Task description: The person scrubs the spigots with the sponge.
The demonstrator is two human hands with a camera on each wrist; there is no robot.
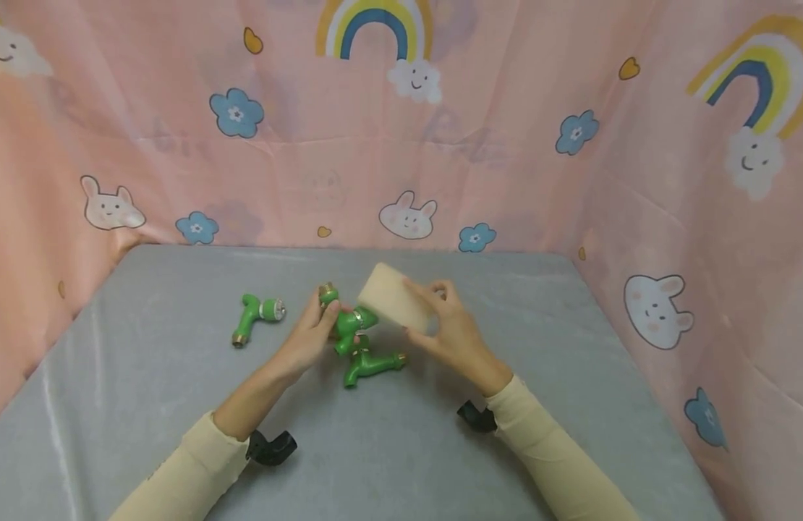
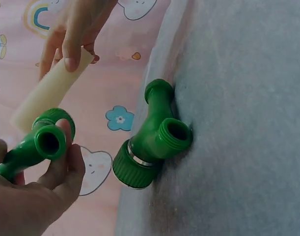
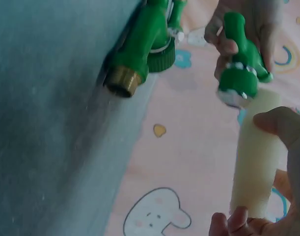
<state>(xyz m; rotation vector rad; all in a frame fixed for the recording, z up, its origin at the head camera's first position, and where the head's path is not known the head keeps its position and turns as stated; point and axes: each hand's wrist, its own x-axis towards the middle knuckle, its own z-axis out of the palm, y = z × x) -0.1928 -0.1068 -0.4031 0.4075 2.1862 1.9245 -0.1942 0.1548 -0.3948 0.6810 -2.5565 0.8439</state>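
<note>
My left hand [image 1: 310, 334] grips a green plastic tap [image 1: 348, 323] with a brass-coloured threaded end, lifted above the table. In the left wrist view the open spout of this tap [image 2: 47, 142] faces the camera. A cream sponge block [image 1: 390, 293] is held by its edges between the thumb and fingers of my right hand [image 1: 456, 329]. Seen from the right wrist, the sponge [image 3: 255, 157] comes right up to the knob end of the held tap [image 3: 240, 76]. Just below my left hand, a second green tap [image 1: 374, 365] lies on the table.
A third green tap [image 1: 250, 318] lies to the left of my left hand on the grey cloth-covered table [image 1: 401, 463]. Pink patterned curtain [image 1: 506, 181] hangs behind the table and along both sides. Black wrist mounts [image 1: 271, 449] stick out beneath both sleeves.
</note>
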